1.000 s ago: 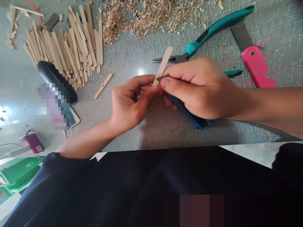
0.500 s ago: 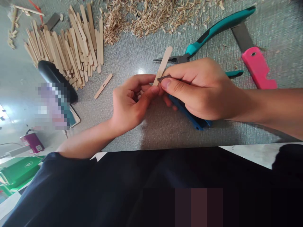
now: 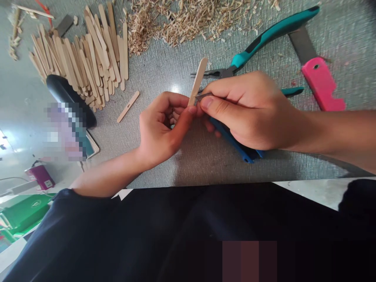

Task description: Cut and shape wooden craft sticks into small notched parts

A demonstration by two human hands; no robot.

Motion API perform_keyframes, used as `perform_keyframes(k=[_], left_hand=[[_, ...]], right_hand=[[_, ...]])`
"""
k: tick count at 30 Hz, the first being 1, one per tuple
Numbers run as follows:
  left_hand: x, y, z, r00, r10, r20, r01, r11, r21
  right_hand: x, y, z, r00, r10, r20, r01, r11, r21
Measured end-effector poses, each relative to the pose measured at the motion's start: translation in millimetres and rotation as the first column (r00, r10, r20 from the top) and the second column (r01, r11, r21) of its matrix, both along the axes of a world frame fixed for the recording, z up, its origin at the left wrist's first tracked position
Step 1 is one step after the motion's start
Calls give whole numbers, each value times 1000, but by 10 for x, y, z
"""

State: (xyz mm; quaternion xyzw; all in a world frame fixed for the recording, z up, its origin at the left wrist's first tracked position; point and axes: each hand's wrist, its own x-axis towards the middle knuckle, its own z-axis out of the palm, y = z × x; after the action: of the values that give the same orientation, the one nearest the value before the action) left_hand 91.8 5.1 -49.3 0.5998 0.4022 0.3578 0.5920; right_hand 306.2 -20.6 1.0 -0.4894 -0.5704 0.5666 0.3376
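Note:
My left hand (image 3: 160,127) pinches the lower end of a flat wooden stick (image 3: 199,78), which points up and away from me. My right hand (image 3: 246,109) is wrapped round a blue-handled knife (image 3: 235,143). Its thin grey blade tip rests against the stick's edge just above my left thumb. Both hands hover over the grey textured mat (image 3: 164,78), close together at the centre of the view.
A heap of wooden sticks (image 3: 85,58) lies at the upper left, one slotted stick (image 3: 127,106) apart from it. Wood shavings (image 3: 188,19) cover the top. Teal-handled pliers (image 3: 258,43) and a pink-handled blade (image 3: 317,78) lie to the right. A black object (image 3: 67,98) sits on the left.
The stick has turned a little, now more edge-on and steeper. My left fingers have curled in further. My right hand and the knife have barely moved.

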Motion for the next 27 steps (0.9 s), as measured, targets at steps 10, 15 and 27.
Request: perform_keyframes(k=[10, 15, 27], left_hand=[[32, -80, 118, 999, 38, 31, -45, 969, 241], [60, -94, 155, 996, 85, 5, -83, 960, 266], [-34, -127, 138, 988, 55, -146, 7, 918, 397]], right_hand=[[-16, -1, 35, 996, 6, 88, -6, 1000, -1], [-16, 17, 75, 990, 23, 137, -19, 1000, -25], [-38, -2, 44, 960, 44, 278, -49, 999, 12]])
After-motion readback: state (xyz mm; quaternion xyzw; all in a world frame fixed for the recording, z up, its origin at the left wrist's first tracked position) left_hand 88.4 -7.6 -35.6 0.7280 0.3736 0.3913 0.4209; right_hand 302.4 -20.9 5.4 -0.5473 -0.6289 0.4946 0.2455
